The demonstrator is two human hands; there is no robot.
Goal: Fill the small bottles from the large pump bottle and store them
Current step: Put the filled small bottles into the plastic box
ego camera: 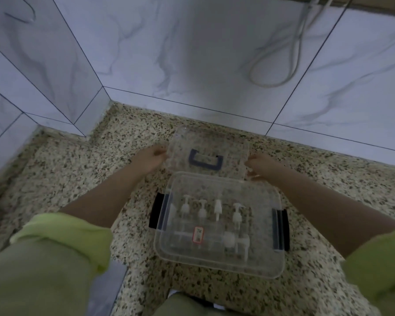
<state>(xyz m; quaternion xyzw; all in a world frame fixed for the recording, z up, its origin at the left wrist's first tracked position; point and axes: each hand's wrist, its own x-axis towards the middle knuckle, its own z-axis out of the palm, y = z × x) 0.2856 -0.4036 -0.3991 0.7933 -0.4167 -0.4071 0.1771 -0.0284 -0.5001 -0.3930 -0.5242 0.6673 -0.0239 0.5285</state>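
Note:
A clear plastic storage box [219,266] stands open on the speckled granite counter [78,169]. Inside it lie several small clear bottles with white pump tops [202,212]. A larger clear pump bottle [228,241] with a red-edged label lies along the box's near side. Beyond the box, the clear lid [205,142] with a dark blue handle is held by both its side edges. My left hand [149,157] grips the lid's left edge. My right hand [261,166] grips the right edge.
Dark blue latches [159,212] hang open on both short sides of the box. White marble-look wall tiles [192,53] rise behind the counter, forming a corner at the left. A pale cable [281,65] loops down the wall at upper right.

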